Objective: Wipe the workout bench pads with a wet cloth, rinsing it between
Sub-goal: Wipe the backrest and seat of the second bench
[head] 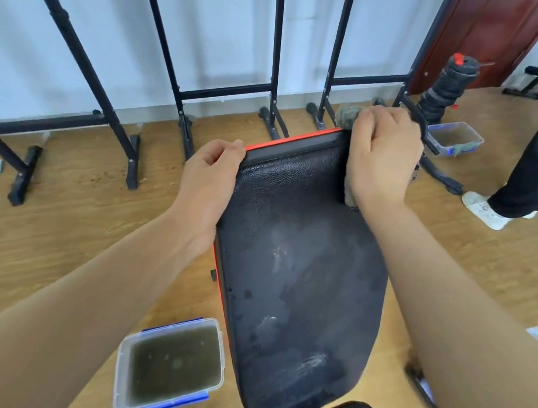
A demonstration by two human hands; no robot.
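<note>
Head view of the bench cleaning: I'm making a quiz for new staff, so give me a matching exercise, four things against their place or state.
Things:
1. left hand
2. right hand
3. near container
4. far container

Places or states:
A. on the floor by the weight stack
B. grips the bench pad at its far left corner
C. holds the cloth at the pad's far right corner
D. on the floor left of the pad

Pairs: 1-B, 2-C, 3-D, 4-A
</note>
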